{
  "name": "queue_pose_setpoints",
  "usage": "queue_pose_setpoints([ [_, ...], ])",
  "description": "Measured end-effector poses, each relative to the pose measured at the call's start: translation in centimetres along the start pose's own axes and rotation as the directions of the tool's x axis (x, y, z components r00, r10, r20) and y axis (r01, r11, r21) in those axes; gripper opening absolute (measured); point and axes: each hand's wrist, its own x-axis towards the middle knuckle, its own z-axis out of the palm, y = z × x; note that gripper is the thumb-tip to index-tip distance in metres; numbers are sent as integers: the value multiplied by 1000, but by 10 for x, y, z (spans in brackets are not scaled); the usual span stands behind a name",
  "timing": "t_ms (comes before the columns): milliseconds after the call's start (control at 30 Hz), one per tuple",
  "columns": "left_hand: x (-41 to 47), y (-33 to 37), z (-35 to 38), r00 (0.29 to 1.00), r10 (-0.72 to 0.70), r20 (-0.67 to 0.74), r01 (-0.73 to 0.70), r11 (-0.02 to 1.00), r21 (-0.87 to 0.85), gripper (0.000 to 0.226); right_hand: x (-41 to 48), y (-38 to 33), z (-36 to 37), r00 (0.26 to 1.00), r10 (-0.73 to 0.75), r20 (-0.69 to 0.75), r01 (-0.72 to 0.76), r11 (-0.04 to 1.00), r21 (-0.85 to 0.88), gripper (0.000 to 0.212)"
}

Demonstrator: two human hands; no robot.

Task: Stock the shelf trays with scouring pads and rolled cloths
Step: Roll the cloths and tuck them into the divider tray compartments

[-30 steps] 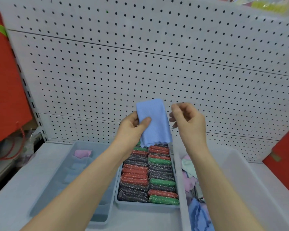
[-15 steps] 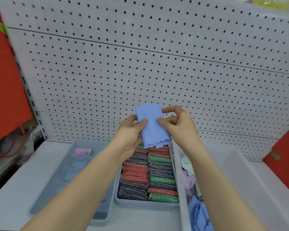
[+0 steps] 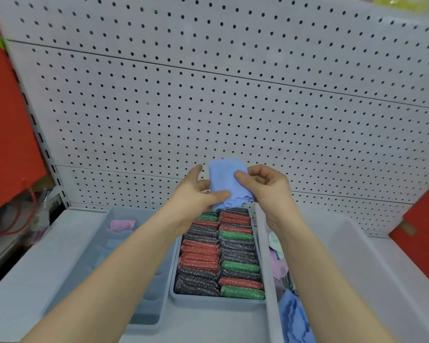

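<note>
While left hand [image 3: 193,194] and right hand [image 3: 265,186] are pinching cloth [image 3: 227,179] above pad tray [image 3: 216,304], rolling is likely finishing; next: tucking into slotted tray [image 3: 144,320] left of it.

One view only, worn on the person's head: wide-angle, facing the pegboard [image 3: 233,100] square on and tipping down onto the shelf [image 3: 18,280]. It's in close, with both forearms [image 3: 109,280] running in from the bottom edge and the pad tray [image 3: 218,304] right underneath.

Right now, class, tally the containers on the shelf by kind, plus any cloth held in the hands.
Trays: 2 (divided tray, scouring-pad tray)
Bins: 1 (large bin)
Cloths held: 1 (blue cloth)
Total: 4
</note>
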Motion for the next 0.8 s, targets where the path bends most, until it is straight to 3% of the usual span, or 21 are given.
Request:
queue_pose_setpoints([
  [67, -2, -3, 0, 997, 51, -63, -46, 996, 81, 90, 0, 0, -4, 999, 17, 42, -15, 999, -41, 23],
  [167, -1, -2, -5, 989, 102, -104, -99, 995, 35, 79, -1, -1, -13, 972, 46, 229, -14, 990, -139, 34],
  [267, -2, 4, -10, 990, 143, -17, -139, 981, 132, 62, 0, -2, -15, 969, -4, 245, 47, 984, -170, 29],
  [400, 0, 7, -12, 976, 218, 21, -214, 933, 288, 49, 5, -6, -17, 947, 5, 323, 48, 987, -156, 41],
  [500, 3, 6, -16, 957, 289, -20, -244, 840, 485, 41, 9, -5, -14, 952, -17, 305, 96, 964, -248, 36],
  [633, 3, 3, -19, 921, 389, -21, -273, 682, 678, 16, 11, 0, -6, 957, -164, 240, 258, 860, -441, 27],
  [700, 4, 2, -22, 918, 396, -13, -287, 686, 668, 10, 11, 0, -7, 944, -172, 281, 283, 858, -428, 20],
  [800, 3, 4, -24, 947, 319, 31, -286, 799, 529, 3, 10, -1, -8, 908, -78, 411, 230, 914, -334, 9],
])
